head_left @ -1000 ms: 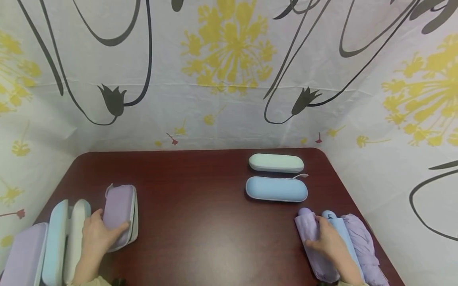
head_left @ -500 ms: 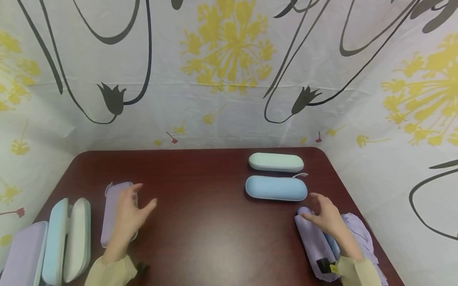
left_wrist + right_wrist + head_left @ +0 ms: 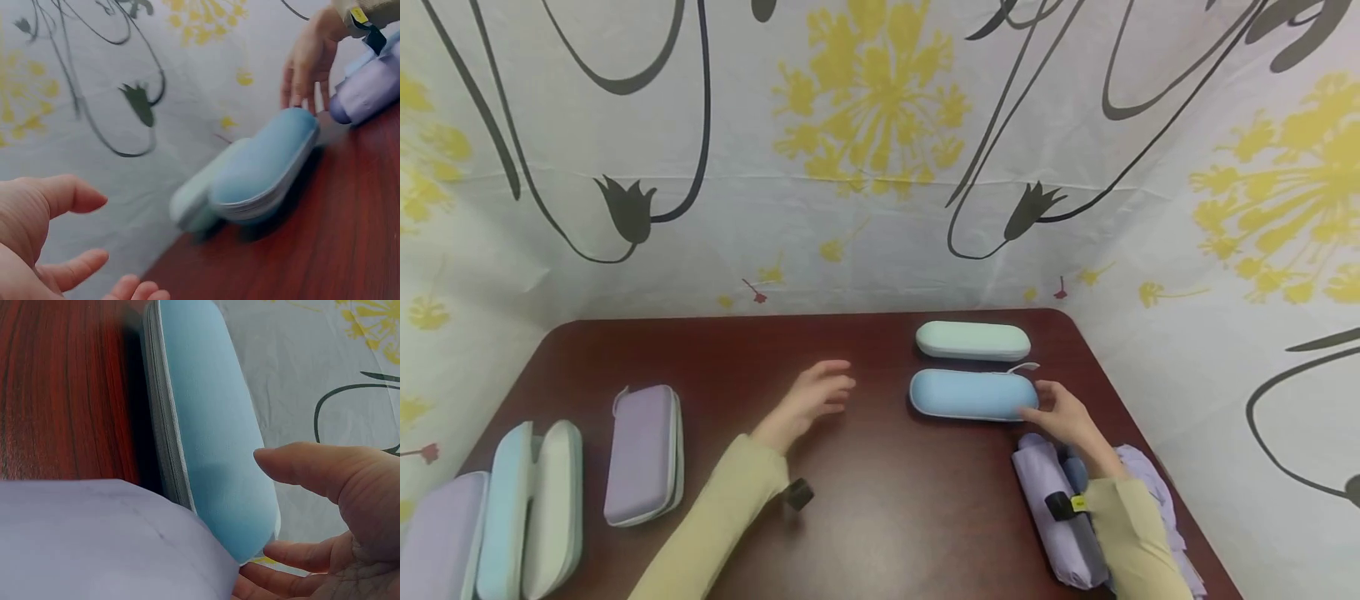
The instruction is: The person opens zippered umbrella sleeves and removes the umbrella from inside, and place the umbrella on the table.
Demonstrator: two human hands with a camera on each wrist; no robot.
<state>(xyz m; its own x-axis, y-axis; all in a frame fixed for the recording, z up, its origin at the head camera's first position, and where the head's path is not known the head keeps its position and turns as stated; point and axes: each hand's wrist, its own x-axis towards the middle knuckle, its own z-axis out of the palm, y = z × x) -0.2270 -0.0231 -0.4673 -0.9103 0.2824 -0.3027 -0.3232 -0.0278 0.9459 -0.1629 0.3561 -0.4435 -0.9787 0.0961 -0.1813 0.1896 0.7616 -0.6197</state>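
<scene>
My left hand [image 3: 808,398] hangs over the middle of the dark red table, fingers loosely bent around nothing. In the left wrist view its thumb [image 3: 81,195] and fingers stand apart, to the left of a light blue zippered case [image 3: 966,395]. At that case's right end is my right hand [image 3: 1066,414], thumb and fingers spread around the corner. The right wrist view has its fingertips [image 3: 281,553] close against the blue case [image 3: 215,425]; firm contact cannot be made out. Just behind lies a mint green case [image 3: 973,341].
Below my right arm lie a folded purple umbrella [image 3: 1056,517] and a crumpled lavender one [image 3: 1153,492], with a blue one mostly hidden between. At left stand a purple zippered case [image 3: 642,454], a cream-and-blue case [image 3: 553,508], a light blue case [image 3: 503,508] and another purple case [image 3: 443,533].
My left hand has left the purple case at left and swung right to mid-table. My right hand has moved off the umbrellas, up to the blue case's right end.
</scene>
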